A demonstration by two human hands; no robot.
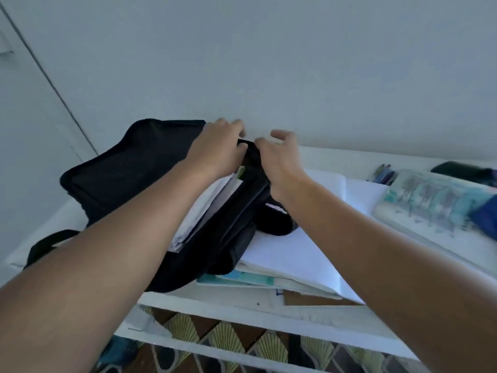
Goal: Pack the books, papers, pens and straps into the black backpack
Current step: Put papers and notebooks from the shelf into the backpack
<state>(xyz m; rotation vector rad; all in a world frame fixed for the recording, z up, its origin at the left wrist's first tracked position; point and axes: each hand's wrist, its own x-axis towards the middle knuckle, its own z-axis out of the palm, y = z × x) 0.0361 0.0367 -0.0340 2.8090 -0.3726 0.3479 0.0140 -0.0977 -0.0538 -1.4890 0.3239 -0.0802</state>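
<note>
The black backpack (129, 168) lies on a white table (242, 308) against the wall, its main compartment open. White papers and books (207, 208) stick out of the opening. My left hand (217, 149) grips the far top edge of the opening. My right hand (279, 160) pinches the same black edge just to the right, its other fingers spread. An open white notebook (293, 254) lies on a stack of books (242, 281) under the bag's right side. Several pens (383, 173) lie at the back right.
A teal patterned flat case (430, 203) lies on the right beside a blue item (486, 216). A dark object (462, 169) sits at the far right back. A black strap (48, 246) hangs off the table's left edge. Patterned floor shows below.
</note>
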